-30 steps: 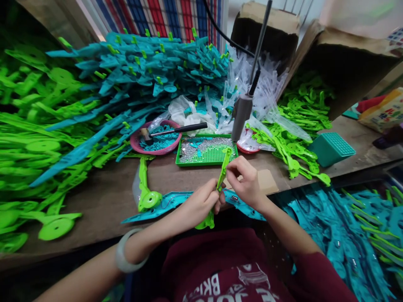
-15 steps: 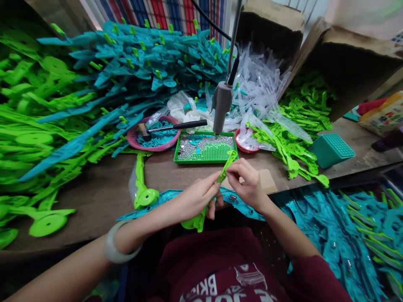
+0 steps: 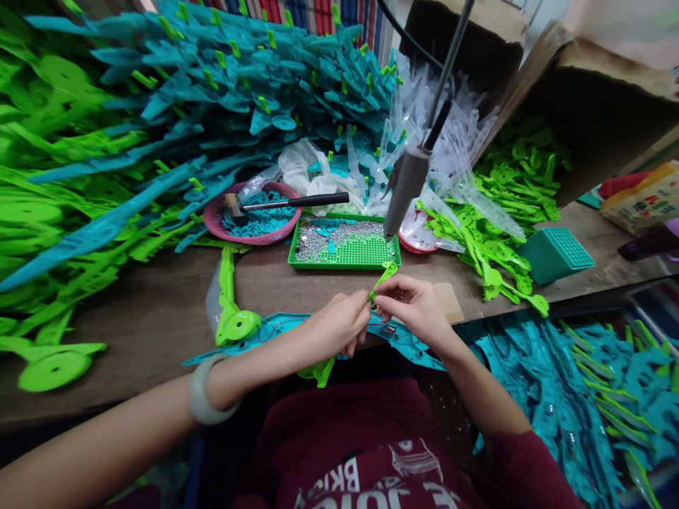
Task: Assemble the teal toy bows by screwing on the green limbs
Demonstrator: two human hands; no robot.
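Left hand point(image 3: 339, 326) is curled shut around the middle of a lime-green plastic part point(image 3: 382, 276), fingers wrapped over it and the knuckles turned toward the body. The right hand point(image 3: 416, 311) meets it from the other side, thumb and forefinger pinched closed on the upper stretch of the same part. The two sets of fingertips almost touch.

The part's long axis runs on a slant. Its broad lower end pokes out below the left hand, over the bench point(image 3: 159, 311) edge near the lap, and its narrow tip rises up and to the right, away from the body. That tip ends just short of the near right corner of the green screw tray point(image 3: 344, 265). The hanging electric screwdriver point(image 3: 408, 185) has its nose low over that same corner, so tool, tray and tip sit close together along one line beyond the hands. Of the two hands, the right is nearer to the screwdriver and to the tray's right side. The left hand sits lower, toward the part's heavier end.

Under both wrists a long teal part point(image 3: 254, 338) lies across the bench edge. A second green part with a disc point(image 3: 233, 324) lies just left of the hands, apart from them. The pink basket point(image 3: 212, 220) with the hammer point(image 3: 297, 203) across it stands well beyond the left hand.
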